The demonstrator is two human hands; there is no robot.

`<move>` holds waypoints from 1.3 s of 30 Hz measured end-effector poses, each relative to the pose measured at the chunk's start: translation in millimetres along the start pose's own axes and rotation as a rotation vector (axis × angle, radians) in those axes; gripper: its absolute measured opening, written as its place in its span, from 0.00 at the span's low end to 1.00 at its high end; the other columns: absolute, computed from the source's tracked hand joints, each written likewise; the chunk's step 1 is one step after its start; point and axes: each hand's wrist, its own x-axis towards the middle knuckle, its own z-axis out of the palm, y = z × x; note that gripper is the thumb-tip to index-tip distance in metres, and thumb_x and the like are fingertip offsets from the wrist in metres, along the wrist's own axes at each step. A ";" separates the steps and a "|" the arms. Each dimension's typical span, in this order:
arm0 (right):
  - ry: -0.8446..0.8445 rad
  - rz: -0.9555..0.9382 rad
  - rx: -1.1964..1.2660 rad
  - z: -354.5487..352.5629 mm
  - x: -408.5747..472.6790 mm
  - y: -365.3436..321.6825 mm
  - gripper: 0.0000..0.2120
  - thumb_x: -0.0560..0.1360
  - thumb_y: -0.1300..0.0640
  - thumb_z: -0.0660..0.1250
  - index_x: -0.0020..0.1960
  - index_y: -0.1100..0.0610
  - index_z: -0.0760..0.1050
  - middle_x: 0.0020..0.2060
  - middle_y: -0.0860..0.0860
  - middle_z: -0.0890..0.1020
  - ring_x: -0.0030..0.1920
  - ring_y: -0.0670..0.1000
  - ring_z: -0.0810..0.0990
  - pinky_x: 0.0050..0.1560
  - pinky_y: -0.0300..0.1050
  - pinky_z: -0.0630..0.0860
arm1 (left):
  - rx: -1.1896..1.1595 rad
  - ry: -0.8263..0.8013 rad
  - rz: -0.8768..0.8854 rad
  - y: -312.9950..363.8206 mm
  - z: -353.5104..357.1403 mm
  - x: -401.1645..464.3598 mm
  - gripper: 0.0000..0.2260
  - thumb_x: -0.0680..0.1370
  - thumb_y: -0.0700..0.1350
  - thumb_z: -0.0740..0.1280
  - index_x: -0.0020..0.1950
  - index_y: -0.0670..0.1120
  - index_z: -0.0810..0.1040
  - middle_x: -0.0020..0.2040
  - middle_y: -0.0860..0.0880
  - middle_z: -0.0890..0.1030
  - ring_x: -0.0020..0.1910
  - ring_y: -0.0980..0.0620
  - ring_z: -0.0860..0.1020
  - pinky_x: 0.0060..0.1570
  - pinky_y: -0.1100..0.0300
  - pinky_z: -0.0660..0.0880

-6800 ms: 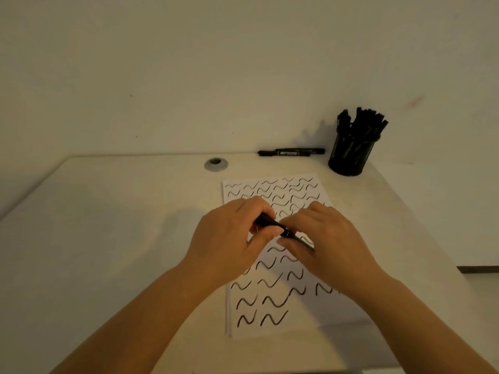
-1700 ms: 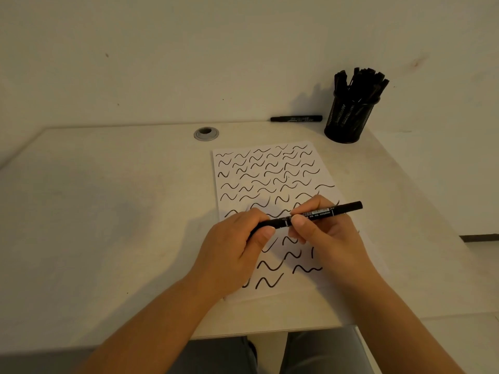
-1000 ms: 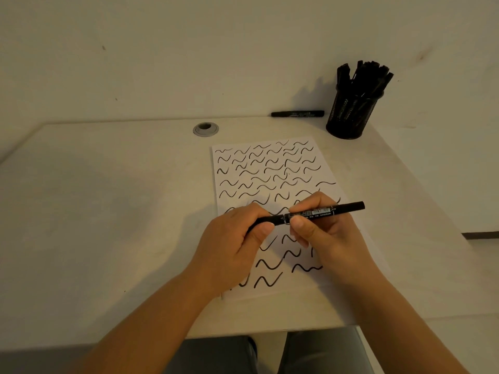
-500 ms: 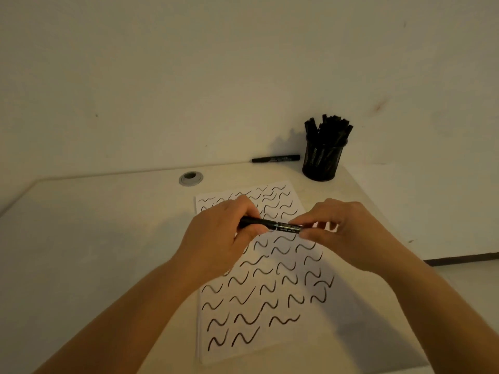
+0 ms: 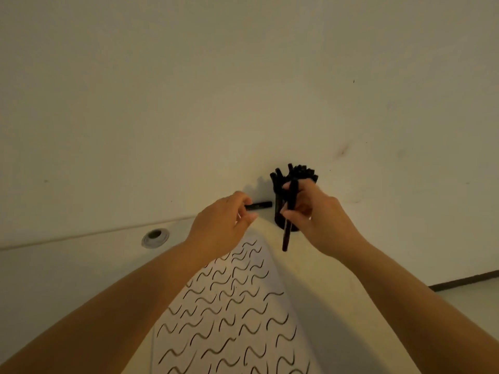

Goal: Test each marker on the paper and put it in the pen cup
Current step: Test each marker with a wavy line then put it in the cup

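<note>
Fingers point(image 5: 290, 211) of the right hand point(image 5: 321, 214) pinch a near-upright marker point(image 5: 288, 220) just before the pen cup point(image 5: 278, 211); left hand point(image 5: 224, 222) grips the last marker point(image 5: 259, 205).

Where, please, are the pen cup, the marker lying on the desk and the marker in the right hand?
pen cup point(image 5: 278, 213), head view, left wall.
marker on the desk point(image 5: 259, 205), head view, barrel middle.
held marker point(image 5: 286, 234), head view, lower barrel.

Place: it looked like a plain desk spot in an office or home room.
Desk point(image 5: 67, 265): pale, pushed against a bare wall point(image 5: 189, 90).
Cable hole point(image 5: 155, 237): a round grey one sat in the desk.
Pen cup point(image 5: 278, 211): black, full of markers.
</note>
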 end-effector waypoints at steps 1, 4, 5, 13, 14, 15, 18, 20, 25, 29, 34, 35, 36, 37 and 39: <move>0.058 0.014 0.034 -4.3 9.0 4.4 0.20 0.74 0.58 0.67 0.62 0.48 0.65 0.44 0.45 0.81 0.43 0.44 0.79 0.43 0.38 0.75 | 0.036 -0.032 -0.033 -10.5 5.8 10.7 0.13 0.78 0.53 0.58 0.60 0.51 0.68 0.47 0.57 0.75 0.47 0.56 0.74 0.44 0.59 0.73; 0.216 0.005 0.101 -15.1 34.0 17.1 0.29 0.73 0.60 0.67 0.67 0.43 0.58 0.43 0.44 0.80 0.42 0.40 0.79 0.39 0.31 0.73 | 0.149 -0.099 -0.090 -38.6 23.6 36.7 0.12 0.78 0.50 0.60 0.60 0.50 0.69 0.53 0.53 0.75 0.50 0.53 0.74 0.46 0.56 0.73; 0.265 -0.003 0.118 -17.3 41.1 20.4 0.31 0.73 0.61 0.67 0.68 0.42 0.56 0.43 0.44 0.80 0.42 0.38 0.79 0.37 0.28 0.74 | 0.196 -0.115 -0.096 -46.6 29.0 44.3 0.12 0.78 0.50 0.60 0.60 0.50 0.69 0.55 0.52 0.75 0.52 0.52 0.73 0.46 0.55 0.72; 0.435 -0.064 0.122 -11.4 69.7 39.3 0.28 0.75 0.61 0.65 0.65 0.39 0.56 0.43 0.43 0.78 0.40 0.40 0.79 0.37 0.34 0.77 | 0.372 -0.211 -0.091 -83.1 67.8 80.3 0.17 0.79 0.47 0.58 0.67 0.47 0.67 0.62 0.47 0.73 0.59 0.48 0.72 0.51 0.53 0.72; 0.419 -0.069 0.087 -8.3 70.7 41.9 0.28 0.75 0.61 0.64 0.66 0.39 0.57 0.43 0.44 0.78 0.40 0.41 0.79 0.38 0.37 0.77 | 0.385 -0.220 -0.094 -83.8 71.2 82.0 0.16 0.79 0.47 0.57 0.67 0.47 0.67 0.61 0.47 0.74 0.58 0.47 0.73 0.50 0.53 0.72; 0.397 -0.071 0.051 -4.9 71.4 44.8 0.27 0.75 0.60 0.64 0.66 0.40 0.57 0.42 0.43 0.78 0.40 0.42 0.79 0.38 0.39 0.77 | 0.400 -0.226 -0.094 -84.0 74.6 83.4 0.15 0.79 0.46 0.57 0.66 0.46 0.68 0.59 0.46 0.74 0.56 0.47 0.73 0.48 0.53 0.72; 0.332 -0.061 -0.018 5.3 71.2 53.9 0.24 0.76 0.58 0.64 0.65 0.41 0.58 0.41 0.41 0.76 0.39 0.44 0.78 0.40 0.41 0.77 | 0.479 -0.208 -0.069 -84.4 83.4 85.4 0.11 0.78 0.44 0.56 0.59 0.46 0.71 0.55 0.46 0.75 0.52 0.46 0.74 0.41 0.54 0.69; 0.315 -0.067 -0.052 10.3 70.8 58.8 0.23 0.76 0.57 0.64 0.65 0.44 0.60 0.41 0.43 0.76 0.39 0.47 0.77 0.41 0.42 0.76 | 0.526 -0.182 -0.039 -84.8 87.7 85.2 0.09 0.78 0.43 0.57 0.56 0.46 0.72 0.53 0.47 0.75 0.51 0.47 0.74 0.38 0.56 0.65; 0.291 -0.098 -0.213 18.5 68.8 65.1 0.17 0.76 0.55 0.64 0.63 0.52 0.67 0.43 0.49 0.78 0.41 0.50 0.77 0.41 0.45 0.75 | 0.531 -0.147 -0.041 -91.3 95.6 81.0 0.09 0.79 0.48 0.58 0.52 0.44 0.73 0.50 0.46 0.76 0.50 0.47 0.74 0.36 0.56 0.64; 0.306 -0.126 -0.308 19.4 70.0 66.8 0.13 0.75 0.56 0.65 0.59 0.57 0.71 0.44 0.52 0.79 0.43 0.52 0.76 0.39 0.43 0.72 | 0.479 -0.129 -0.075 -94.6 97.4 80.4 0.10 0.79 0.48 0.58 0.51 0.43 0.73 0.50 0.45 0.75 0.50 0.46 0.74 0.37 0.56 0.64; 0.304 -0.154 -0.406 23.2 68.5 64.5 0.08 0.75 0.59 0.65 0.52 0.60 0.75 0.45 0.54 0.78 0.47 0.55 0.75 0.40 0.39 0.67 | 0.366 -0.120 -0.164 -93.5 82.7 73.8 0.10 0.80 0.47 0.57 0.52 0.43 0.73 0.49 0.45 0.76 0.44 0.46 0.75 0.35 0.57 0.65; 0.307 -0.155 -0.414 23.1 68.5 63.3 0.08 0.75 0.59 0.65 0.52 0.60 0.75 0.45 0.54 0.78 0.47 0.55 0.75 0.39 0.39 0.67 | 0.358 -0.117 -0.171 -91.9 77.7 72.1 0.10 0.80 0.48 0.57 0.52 0.43 0.73 0.49 0.45 0.77 0.43 0.47 0.75 0.35 0.56 0.66; 0.311 -0.160 -0.433 22.9 67.9 62.4 0.08 0.74 0.58 0.65 0.52 0.60 0.75 0.45 0.54 0.78 0.47 0.55 0.75 0.38 0.40 0.67 | 0.362 -0.117 -0.173 -89.8 72.3 70.1 0.10 0.80 0.48 0.56 0.52 0.43 0.73 0.48 0.45 0.77 0.41 0.47 0.75 0.35 0.56 0.66; 0.314 -0.166 -0.457 22.1 67.3 61.5 0.08 0.74 0.58 0.66 0.52 0.60 0.76 0.45 0.55 0.78 0.47 0.55 0.75 0.36 0.41 0.68 | 0.368 -0.113 -0.172 -87.2 66.6 68.2 0.10 0.80 0.48 0.56 0.53 0.44 0.73 0.48 0.46 0.77 0.40 0.48 0.75 0.34 0.57 0.66; 0.312 -0.170 -0.506 19.6 65.5 59.2 0.08 0.73 0.59 0.67 0.52 0.60 0.77 0.44 0.55 0.78 0.46 0.56 0.75 0.33 0.44 0.72 | 0.360 -0.087 -0.163 -81.2 54.6 63.5 0.10 0.80 0.49 0.56 0.53 0.45 0.72 0.47 0.47 0.78 0.38 0.49 0.73 0.33 0.57 0.65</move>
